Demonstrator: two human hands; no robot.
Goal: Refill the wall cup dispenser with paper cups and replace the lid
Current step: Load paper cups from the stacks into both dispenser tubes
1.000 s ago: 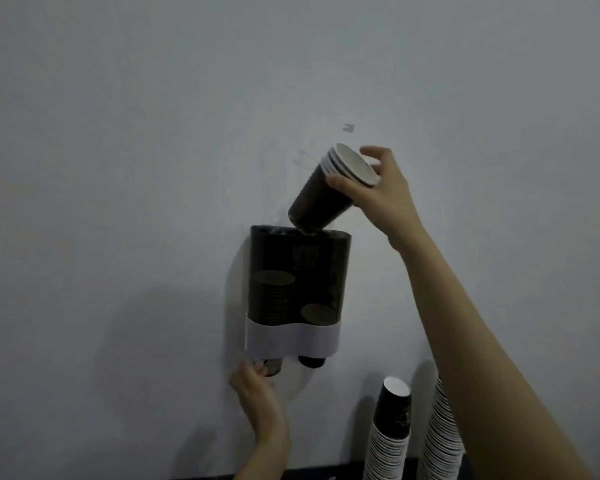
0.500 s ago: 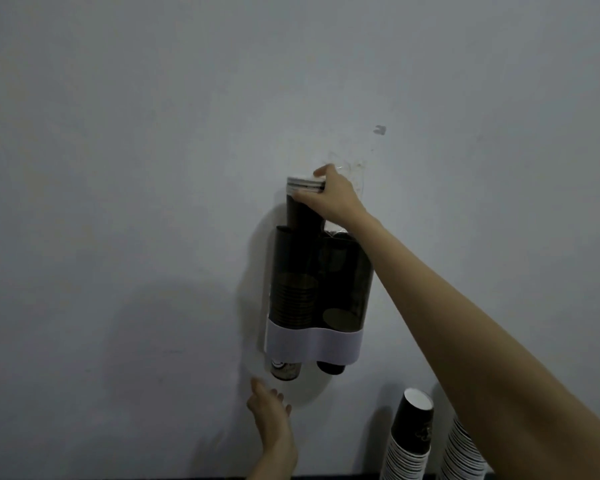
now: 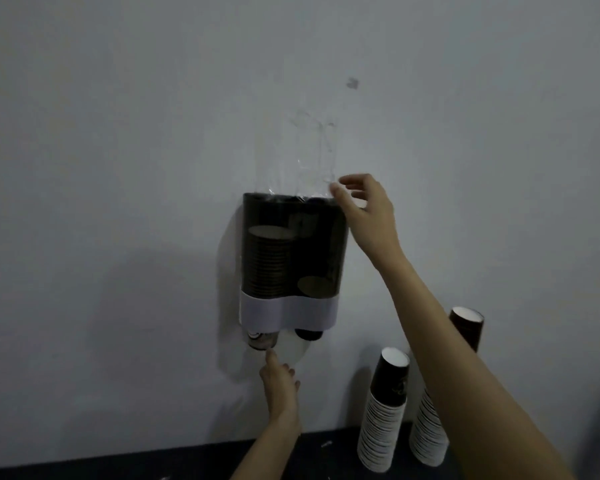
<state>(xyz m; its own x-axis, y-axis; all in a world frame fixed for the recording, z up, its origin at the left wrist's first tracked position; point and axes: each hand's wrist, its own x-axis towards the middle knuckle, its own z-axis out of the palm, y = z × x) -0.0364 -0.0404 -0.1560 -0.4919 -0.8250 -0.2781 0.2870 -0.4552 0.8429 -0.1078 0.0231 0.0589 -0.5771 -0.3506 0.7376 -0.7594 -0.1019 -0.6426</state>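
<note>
A dark see-through wall cup dispenser (image 3: 293, 237) with a white band (image 3: 288, 311) hangs on the wall, its top uncovered. Its left tube holds a tall stack of dark paper cups (image 3: 269, 261); the right tube holds a low stack (image 3: 314, 285). Cup bottoms poke out below, left (image 3: 262, 340) and right (image 3: 308, 334). My right hand (image 3: 368, 206) is at the dispenser's top right corner, fingers spread, holding nothing. My left hand (image 3: 279, 379) is under the dispenser, its index finger touching the left cup bottom. No lid is in view.
Two leaning stacks of spare paper cups stand at the lower right against the wall, a nearer one (image 3: 383, 414) and a farther one (image 3: 433, 424) partly behind my right forearm. A dark counter (image 3: 153, 462) runs along the bottom. Tape marks (image 3: 314, 150) show above the dispenser.
The cups my right hand held went down into the left tube and were let go; that hand has moved right to the top corner. My left hand rose to the left cup bottom.
</note>
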